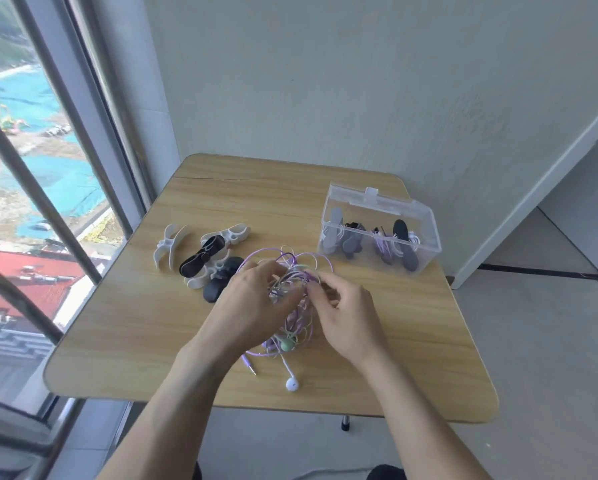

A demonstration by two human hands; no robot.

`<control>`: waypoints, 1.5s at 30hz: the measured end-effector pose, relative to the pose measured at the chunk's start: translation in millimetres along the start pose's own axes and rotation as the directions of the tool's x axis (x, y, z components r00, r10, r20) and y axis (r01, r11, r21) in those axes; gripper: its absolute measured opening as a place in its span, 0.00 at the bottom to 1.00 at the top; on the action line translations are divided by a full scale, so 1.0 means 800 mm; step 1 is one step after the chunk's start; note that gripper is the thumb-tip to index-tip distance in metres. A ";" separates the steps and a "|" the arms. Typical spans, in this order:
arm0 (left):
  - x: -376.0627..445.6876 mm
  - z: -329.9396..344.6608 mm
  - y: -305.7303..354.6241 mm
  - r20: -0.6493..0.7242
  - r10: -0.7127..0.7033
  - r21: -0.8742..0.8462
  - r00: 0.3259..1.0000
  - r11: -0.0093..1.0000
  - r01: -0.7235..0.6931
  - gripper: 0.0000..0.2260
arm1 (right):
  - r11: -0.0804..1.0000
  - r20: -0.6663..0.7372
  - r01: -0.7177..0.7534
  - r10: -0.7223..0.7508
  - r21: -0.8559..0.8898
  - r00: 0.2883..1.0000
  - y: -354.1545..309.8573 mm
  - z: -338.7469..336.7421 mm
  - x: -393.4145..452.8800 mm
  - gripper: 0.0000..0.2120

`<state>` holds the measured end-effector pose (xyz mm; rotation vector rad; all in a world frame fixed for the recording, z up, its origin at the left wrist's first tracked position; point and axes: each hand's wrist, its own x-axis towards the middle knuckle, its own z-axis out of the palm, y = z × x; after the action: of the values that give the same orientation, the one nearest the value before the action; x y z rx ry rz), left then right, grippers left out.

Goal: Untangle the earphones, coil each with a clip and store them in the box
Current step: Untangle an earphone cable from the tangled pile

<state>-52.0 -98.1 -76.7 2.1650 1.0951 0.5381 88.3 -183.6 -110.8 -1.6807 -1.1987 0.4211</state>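
So I'm mid-untangle here. The earphone tangle point(292, 292), a knot of purple, white and mint cords, sits in the middle of the tabletop point(124, 327), right in front of me, so both hands can get at it. My left hand point(256, 299) comes in from the left, fingers curled into the top of the bundle to pin it, while my right hand point(349, 317) pinches a strand at the knot's right side, I'd guess to tease one cord free. A white earbud point(292, 384) and a purple plug point(250, 365) trail out toward me. The spare clips point(200, 259) wait in a heap just left of the tangle, handy for coiling. The clear box point(380, 230) sits open at back right, already holding a few clipped sets.
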 end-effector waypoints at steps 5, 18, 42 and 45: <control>0.006 0.006 -0.005 -0.129 0.010 -0.009 0.992 1.000 -0.011 0.04 | 0.998 -0.128 -0.011 0.004 -0.056 0.992 0.003 -0.021 0.002 0.12; 0.018 -0.002 -0.009 -0.499 0.140 -0.025 0.855 0.984 -0.176 0.07 | 0.535 -0.073 -0.095 0.284 0.840 0.956 -0.039 -0.089 0.006 0.11; 0.011 0.031 -0.002 0.052 0.239 0.136 0.970 0.960 -0.244 0.06 | 0.783 -0.173 -0.088 0.243 0.616 0.954 -0.037 -0.113 0.005 0.13; 0.017 0.018 -0.011 0.007 0.237 0.157 0.972 0.959 -0.235 0.05 | 0.781 -0.290 -0.052 0.291 0.622 0.912 -0.030 -0.127 0.005 0.11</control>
<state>-40.4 -87.9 -92.0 2.4523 0.9166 0.5874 152.3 -232.2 -43.5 -1.2276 -0.5342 0.5077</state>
